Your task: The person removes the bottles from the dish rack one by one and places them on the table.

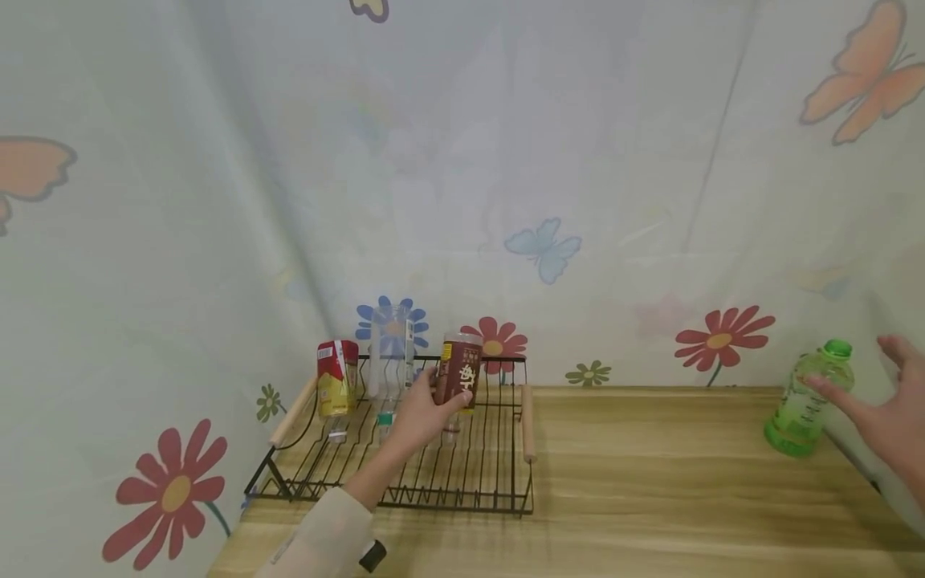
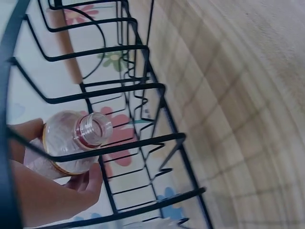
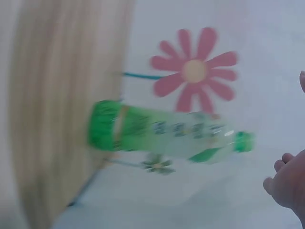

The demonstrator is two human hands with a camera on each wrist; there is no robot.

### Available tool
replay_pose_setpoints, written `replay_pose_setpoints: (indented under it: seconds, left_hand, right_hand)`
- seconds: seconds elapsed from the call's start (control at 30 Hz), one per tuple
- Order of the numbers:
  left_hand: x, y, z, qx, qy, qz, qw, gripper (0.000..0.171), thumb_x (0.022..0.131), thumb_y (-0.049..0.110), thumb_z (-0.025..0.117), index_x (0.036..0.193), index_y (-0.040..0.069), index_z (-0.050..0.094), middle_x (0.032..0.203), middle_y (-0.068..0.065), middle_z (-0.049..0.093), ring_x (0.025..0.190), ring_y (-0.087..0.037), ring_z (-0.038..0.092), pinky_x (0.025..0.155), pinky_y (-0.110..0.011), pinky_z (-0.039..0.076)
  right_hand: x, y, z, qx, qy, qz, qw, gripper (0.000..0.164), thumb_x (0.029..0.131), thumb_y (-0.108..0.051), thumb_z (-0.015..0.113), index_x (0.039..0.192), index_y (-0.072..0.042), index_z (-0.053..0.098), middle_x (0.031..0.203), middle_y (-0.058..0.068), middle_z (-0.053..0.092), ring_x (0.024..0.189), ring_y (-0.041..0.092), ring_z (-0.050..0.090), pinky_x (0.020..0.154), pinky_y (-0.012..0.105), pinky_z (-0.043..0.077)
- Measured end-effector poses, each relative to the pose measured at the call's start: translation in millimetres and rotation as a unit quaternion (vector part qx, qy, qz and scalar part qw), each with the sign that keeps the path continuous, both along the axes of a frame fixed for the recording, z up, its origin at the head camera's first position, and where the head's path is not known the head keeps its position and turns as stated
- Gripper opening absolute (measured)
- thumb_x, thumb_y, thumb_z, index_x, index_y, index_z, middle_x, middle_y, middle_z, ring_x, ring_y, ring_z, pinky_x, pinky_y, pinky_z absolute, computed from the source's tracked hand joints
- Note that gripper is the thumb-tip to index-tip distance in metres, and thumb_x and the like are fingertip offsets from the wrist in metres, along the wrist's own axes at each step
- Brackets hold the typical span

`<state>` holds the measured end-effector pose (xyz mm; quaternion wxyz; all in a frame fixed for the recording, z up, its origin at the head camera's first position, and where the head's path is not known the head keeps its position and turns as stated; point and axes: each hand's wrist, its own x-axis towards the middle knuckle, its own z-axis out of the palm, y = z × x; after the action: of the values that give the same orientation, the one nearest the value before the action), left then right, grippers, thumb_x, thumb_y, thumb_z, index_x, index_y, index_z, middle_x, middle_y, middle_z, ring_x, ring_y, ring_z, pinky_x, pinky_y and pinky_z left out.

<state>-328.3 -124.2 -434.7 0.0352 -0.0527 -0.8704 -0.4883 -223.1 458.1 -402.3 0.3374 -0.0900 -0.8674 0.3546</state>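
My left hand (image 1: pixel 419 416) grips a bottle with a maroon label (image 1: pixel 458 374), held upside down at the wire rack (image 1: pixel 462 507). Its uncapped clear neck (image 2: pixel 95 129) points down between the wires in the left wrist view. Over at the right, a green-tinted bottle with a green cap (image 1: pixel 802 401) stands upright on the wooden table (image 1: pixel 636 474). My right hand (image 1: pixel 896 417) is beside that bottle, thumb and fingers spread; the right wrist view shows the hand (image 3: pixel 290 183) apart from it.
Also upside down in the rack are a bottle with a red and yellow label (image 1: pixel 336 381) and a tall clear bottle (image 1: pixel 390 353). Wooden handles (image 1: pixel 527 421) flank the rack. Behind the table hangs a patterned curtain (image 1: pixel 614 201).
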Motion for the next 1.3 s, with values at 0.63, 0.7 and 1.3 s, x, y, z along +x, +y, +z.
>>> replay_pose_setpoints:
  seconds: [0.63,0.7,1.3]
  left_hand:
    - [24.8,6.7,41.7,-0.081,0.091,-0.051,0.9912,0.094,0.090,0.047,0.085,0.163,0.010,0.037,0.146,-0.011,0.059,0.115,-0.026,0.066,0.085,-0.045,0.061]
    - [26.4,9.1,44.0,-0.094,0.104,-0.057,0.9885,0.093,0.090,0.043,0.086,0.162,0.009,0.039,0.144,-0.011,0.060,0.117,-0.027,0.065,0.088,-0.046,0.059]
    - [31.0,40.4,55.2,-0.121,0.147,-0.135,0.9723,0.075,0.087,0.035,0.091,0.149,0.013,0.054,0.139,-0.006,0.060,0.123,-0.027,0.056,0.093,-0.045,0.056]
  right_hand:
    - [9.6,-99.0,55.4,0.085,0.063,0.171,0.980,0.098,0.082,-0.013,0.093,0.164,-0.026,0.041,0.161,0.016,0.046,0.154,0.024,0.034,0.121,0.026,0.022]
    - [6.6,-108.7,54.2,0.091,0.066,0.187,0.976,0.098,0.079,-0.014,0.095,0.162,-0.027,0.045,0.154,0.012,0.052,0.145,0.015,0.042,0.109,0.011,0.026]
    - [-15.4,-182.4,44.7,0.143,0.067,0.311,0.937,0.102,0.079,-0.023,0.097,0.163,-0.029,0.040,0.159,0.003,0.050,0.146,0.017,0.045,0.111,0.021,0.037]
